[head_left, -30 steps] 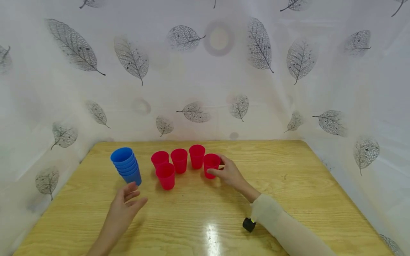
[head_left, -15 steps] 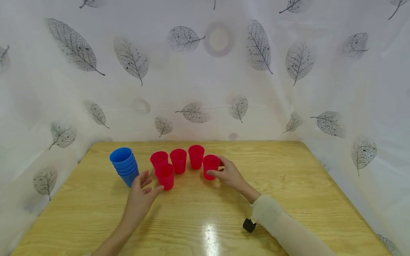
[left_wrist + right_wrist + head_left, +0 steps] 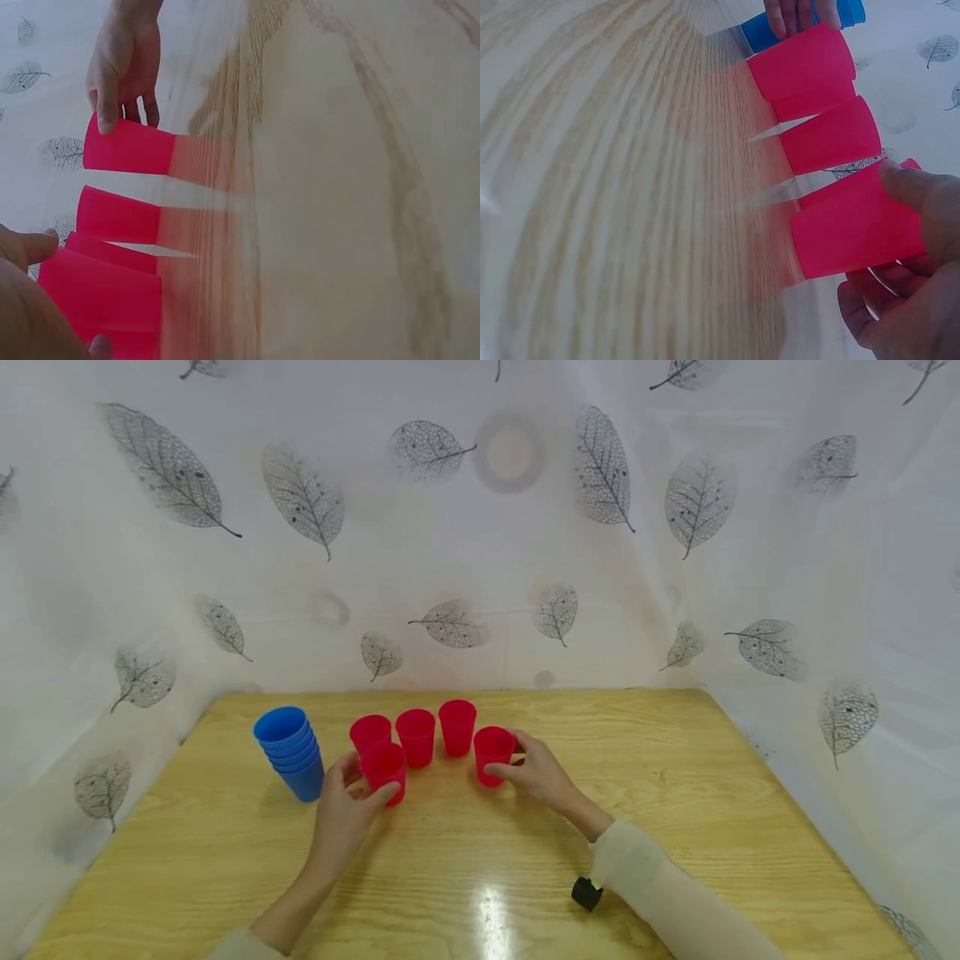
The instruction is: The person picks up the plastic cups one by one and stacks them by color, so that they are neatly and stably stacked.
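Note:
Several red cups stand upright on the table in a loose group. My right hand (image 3: 542, 772) grips the rightmost red cup (image 3: 491, 766), with the thumb on its near side; the right wrist view shows this red cup (image 3: 855, 225) between thumb and fingers. My left hand (image 3: 347, 806) is around the front left red cup (image 3: 381, 768), its thumb across the near side and its fingers at the left. Between the hands are two more red cups, the middle one (image 3: 416, 739) and the back one (image 3: 457, 728). Another red cup (image 3: 370, 731) is partly hidden behind the front left one.
A leaning stack of nested blue cups (image 3: 291, 747) stands left of my left hand. A small black object (image 3: 587, 893) is by the right sleeve (image 3: 633, 860). The wooden table (image 3: 637, 752) meets a leaf-patterned white sheet (image 3: 495, 552) at the back and sides.
My left hand has moved right and away from me, from beside the blue stack to the front left red cup. The rightmost red cup has shifted slightly nearer with my right hand.

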